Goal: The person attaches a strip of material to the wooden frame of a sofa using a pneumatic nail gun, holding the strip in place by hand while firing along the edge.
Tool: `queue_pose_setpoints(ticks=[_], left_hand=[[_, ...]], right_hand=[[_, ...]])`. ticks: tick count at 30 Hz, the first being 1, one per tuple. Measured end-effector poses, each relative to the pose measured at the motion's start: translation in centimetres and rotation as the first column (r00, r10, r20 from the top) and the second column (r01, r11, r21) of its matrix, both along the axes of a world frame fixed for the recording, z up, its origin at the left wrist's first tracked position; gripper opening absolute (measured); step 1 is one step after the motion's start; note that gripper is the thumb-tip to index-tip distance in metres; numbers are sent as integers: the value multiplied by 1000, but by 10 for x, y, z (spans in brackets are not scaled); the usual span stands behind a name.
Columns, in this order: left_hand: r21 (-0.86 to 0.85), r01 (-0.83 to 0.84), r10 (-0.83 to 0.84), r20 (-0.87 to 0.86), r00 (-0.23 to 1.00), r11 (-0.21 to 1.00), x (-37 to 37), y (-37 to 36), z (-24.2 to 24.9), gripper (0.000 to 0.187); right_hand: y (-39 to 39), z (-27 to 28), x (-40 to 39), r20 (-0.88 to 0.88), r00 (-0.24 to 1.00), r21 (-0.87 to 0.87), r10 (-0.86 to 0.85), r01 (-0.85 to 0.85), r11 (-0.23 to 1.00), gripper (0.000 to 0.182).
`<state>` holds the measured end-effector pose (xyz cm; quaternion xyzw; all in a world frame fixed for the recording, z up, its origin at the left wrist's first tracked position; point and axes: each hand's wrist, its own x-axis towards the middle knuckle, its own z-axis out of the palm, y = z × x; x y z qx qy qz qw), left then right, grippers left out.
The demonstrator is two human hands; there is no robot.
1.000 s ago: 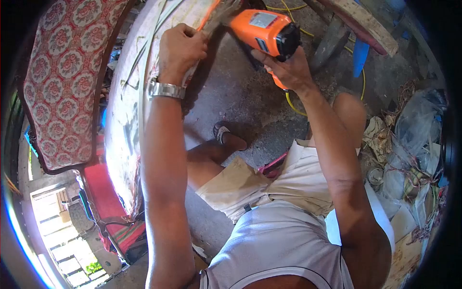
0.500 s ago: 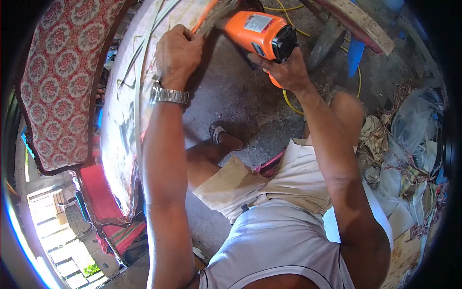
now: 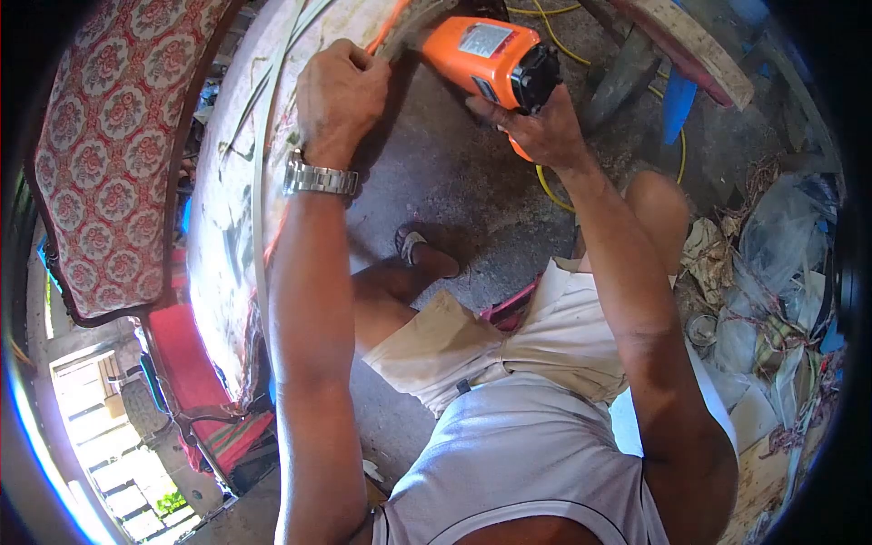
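In my right hand [image 3: 545,127] is an orange staple gun [image 3: 477,54] with a black end cap, its fingers wrapped round the grip. The gun's nose meets the edge of a large padded furniture piece [image 3: 227,182] covered in pale, stained cloth. My left hand [image 3: 341,95], with a metal watch at the wrist, is closed in a pinch at that same edge. A thin orange strip [image 3: 389,27] runs along the edge into its fingers and shows again below the wrist. Pale straps [image 3: 263,163] lie across the padding.
To the left stands a backrest in red floral fabric [image 3: 113,173], above a red cushioned seat [image 3: 191,354]. A yellow hose [image 3: 554,191] trails over the concrete floor [image 3: 436,173]. Wooden frame parts [image 3: 681,41] are at upper right. Plastic sheets and scraps [image 3: 772,245] pile up on the right.
My left hand has shifted slightly up and right along the edge. The staple gun has moved up a little, its nose still at the edge.
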<state>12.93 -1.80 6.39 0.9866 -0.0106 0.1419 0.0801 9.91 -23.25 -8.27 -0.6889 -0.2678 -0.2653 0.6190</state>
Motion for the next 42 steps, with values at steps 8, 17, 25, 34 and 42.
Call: queue_pose_setpoints(ticks=[8,17,25,34,42], left_hand=[[-68,-24,18,-86,996,997,2,0,3,30],[-368,-239,151,-253,956,899,-34,-13,21,25],[-342,-237,163,-231,959,909,-30,-11,15,23],[-279,-136,102,-133,986,951,-22,5,-1,23],[-285,-126,94,-124,988,950,-19,7,-3,21]], right_hand=[[-4,2,-3,-98,994,-69,-44,37,997,38],[-29,11,-18,-179,984,22,6,-2,1000,42],[-19,1,-8,412,896,-344,-164,320,883,38],[-1,7,-8,-31,999,-129,-9,5,992,41],[4,6,-8,-96,995,-136,-7,-6,991,44]])
